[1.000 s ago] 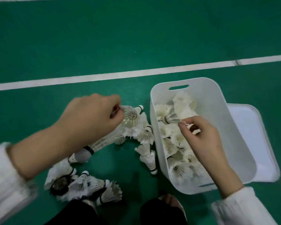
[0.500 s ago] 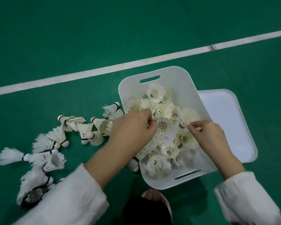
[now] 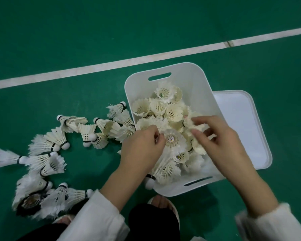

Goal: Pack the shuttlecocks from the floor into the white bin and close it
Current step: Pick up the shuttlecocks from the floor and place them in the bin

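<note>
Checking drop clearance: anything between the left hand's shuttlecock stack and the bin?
Nothing visible blocks it. The left hand holds the stack over the open bin, above shuttlecocks already inside. The lid lies on the floor to the bin's right. The right hand is over the bin beside the stack.

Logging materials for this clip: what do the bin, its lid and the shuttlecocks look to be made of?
White bin: matte moulded plastic, judging by rounded corners and cut-out handle slot. Lid: likely the same plastic, smooth with a raised rim. Shuttlecocks: apparently real feathers, with visible quills and frayed tips; rounded white bases, material unclear.
</note>
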### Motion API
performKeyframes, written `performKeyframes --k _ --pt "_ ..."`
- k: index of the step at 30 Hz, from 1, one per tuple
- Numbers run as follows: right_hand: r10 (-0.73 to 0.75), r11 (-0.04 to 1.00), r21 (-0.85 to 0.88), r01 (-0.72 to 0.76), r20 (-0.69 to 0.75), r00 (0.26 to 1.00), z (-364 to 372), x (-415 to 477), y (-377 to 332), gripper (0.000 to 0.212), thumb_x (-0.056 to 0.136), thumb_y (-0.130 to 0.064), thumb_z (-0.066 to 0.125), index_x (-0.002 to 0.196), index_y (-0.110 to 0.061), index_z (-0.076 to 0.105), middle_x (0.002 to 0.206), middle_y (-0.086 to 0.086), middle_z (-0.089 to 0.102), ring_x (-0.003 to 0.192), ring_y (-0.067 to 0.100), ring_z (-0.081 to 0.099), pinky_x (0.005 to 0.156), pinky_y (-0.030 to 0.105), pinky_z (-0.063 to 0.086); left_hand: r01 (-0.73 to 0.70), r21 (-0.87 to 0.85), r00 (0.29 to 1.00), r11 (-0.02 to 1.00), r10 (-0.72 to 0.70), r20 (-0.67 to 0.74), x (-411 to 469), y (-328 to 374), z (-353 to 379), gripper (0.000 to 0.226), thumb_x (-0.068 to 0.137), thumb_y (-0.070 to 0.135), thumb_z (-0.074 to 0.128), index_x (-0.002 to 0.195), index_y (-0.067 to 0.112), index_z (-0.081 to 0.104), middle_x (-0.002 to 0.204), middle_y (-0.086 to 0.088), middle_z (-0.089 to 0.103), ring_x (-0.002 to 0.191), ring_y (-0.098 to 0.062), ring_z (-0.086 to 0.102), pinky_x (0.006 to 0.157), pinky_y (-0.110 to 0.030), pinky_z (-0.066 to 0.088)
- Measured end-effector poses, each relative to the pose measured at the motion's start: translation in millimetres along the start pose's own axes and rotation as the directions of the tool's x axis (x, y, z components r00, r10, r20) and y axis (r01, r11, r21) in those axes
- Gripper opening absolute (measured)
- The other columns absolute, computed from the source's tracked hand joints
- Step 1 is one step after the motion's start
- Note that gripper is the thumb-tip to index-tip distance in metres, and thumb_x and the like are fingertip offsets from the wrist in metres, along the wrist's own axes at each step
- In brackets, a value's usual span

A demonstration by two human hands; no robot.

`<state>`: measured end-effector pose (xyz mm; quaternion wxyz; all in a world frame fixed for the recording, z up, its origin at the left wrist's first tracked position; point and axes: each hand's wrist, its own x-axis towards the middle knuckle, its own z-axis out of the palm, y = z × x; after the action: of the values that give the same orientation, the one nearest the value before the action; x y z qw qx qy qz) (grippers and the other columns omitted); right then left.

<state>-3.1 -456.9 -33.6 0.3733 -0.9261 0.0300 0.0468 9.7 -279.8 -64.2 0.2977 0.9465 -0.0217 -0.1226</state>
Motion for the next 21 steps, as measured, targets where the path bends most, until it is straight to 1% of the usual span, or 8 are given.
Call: performKeyframes --k 2,4,7,9,12,15,18,21 --pt "-0.112 0.991 0.085 0.102 0.125 0.986 3 -18 -18 0.028 0.082 -0.043 0.062 0.107 -0.031 0.06 0.104 -0.022 0.055 0.08 0.004 0.057 0.068 0.009 0.042 0.018 -0.029 1.0 0.999 -0.018 -0.012 1 1 0 0.025 0.092 0.036 0.044 0.078 0.017 0.051 0.065 0.001 0.057 0.062 -0.02 0.054 0.051 -0.029 0.036" --pt "-0.179 0.984 0.026 0.178 0.241 0.954 16 -26 -17 0.037 0.079 -0.05 0.058 0.111 -0.031 0.058 0.108 -0.024 0.051 0.081 0.003 0.057 0.074 0.011 0.043 0.035 -0.073 0.999 0.997 -0.036 -0.015 2 1 1 0.025 0.092 0.035 0.045 0.078 0.016 0.052 0.066 -0.002 0.058 0.063 -0.023 0.055 0.053 -0.032 0.04" --pt "-0.182 0.966 -0.112 0.235 0.353 0.918 36 -23 -2 0.032 0.087 -0.029 0.061 0.117 -0.018 0.06 0.121 -0.008 0.053 0.1 0.007 0.056 0.09 0.025 0.046 0.046 -0.115 0.999 0.992 -0.047 -0.007 1 0 1 0.026 0.091 0.034 0.047 0.074 0.015 0.051 0.064 -0.003 0.058 0.06 -0.024 0.055 0.055 -0.035 0.043" --pt "-0.219 0.95 -0.15 0.274 0.303 0.927 40 -18 4 0.021 0.087 -0.013 0.06 0.107 -0.01 0.065 0.112 0.002 0.061 0.1 0.018 0.06 0.089 0.025 0.047 0.028 -0.154 1.0 0.988 -0.029 -0.002 -2 0 -1 0.029 0.092 0.037 0.047 0.074 0.015 0.051 0.061 -0.001 0.055 0.057 -0.02 0.053 0.053 -0.034 0.042" --pt "-0.2 0.959 -0.172 0.224 0.143 0.969 31 -7 6 0.011 0.086 -0.011 0.06 0.093 -0.009 0.068 0.095 0.003 0.064 0.086 0.019 0.062 0.078 0.017 0.04 0.011 -0.278 1.0 0.961 -0.006 0.018 -8 1 -9 0.035 0.091 0.048 0.041 0.083 0.017 0.056 0.063 0.003 0.056 0.058 -0.012 0.052 0.054 -0.03 0.041" --pt "-0.07 0.98 -0.188 0.07 0.005 0.998 15 5 12 0.011 0.088 -0.012 0.06 0.095 -0.008 0.068 0.093 0.003 0.064 0.082 0.018 0.06 0.075 0.024 0.043 -0.029 -0.327 0.997 0.945 0.05 0.057 -13 -4 -18 0.04 0.086 0.055 0.041 0.106 0.026 0.059 0.089 0.01 0.059 0.076 -0.001 0.054 0.068 -0.021 0.045" --pt "-0.009 0.975 -0.222 -0.003 -0.054 0.999 12 15 19 0.013 0.09 -0.015 0.057 0.097 -0.008 0.066 0.091 0.001 0.062 0.077 0.013 0.053 0.068 0.018 0.033 -0.112 -0.206 0.988 0.972 0.132 0.085 -17 -17 -20 0.038 0.085 0.04 0.059 0.119 0.024 0.057 0.106 0.014 0.052 0.095 -0.001 0.049 0.085 -0.017 0.04" --pt "0.022 0.976 -0.216 -0.028 -0.03 0.999 28 25 20 0.013 0.091 -0.015 0.055 0.095 -0.008 0.065 0.09 0.003 0.062 0.079 0.02 0.056 0.067 0.024 0.033 -0.247 -0.073 0.967 0.966 0.25 0.044 -22 -24 -12 0.018 0.083 0.017 0.065 0.101 0.014 0.065 0.096 0.005 0.057 0.09 -0.009 0.048 0.077 -0.012 0.031"
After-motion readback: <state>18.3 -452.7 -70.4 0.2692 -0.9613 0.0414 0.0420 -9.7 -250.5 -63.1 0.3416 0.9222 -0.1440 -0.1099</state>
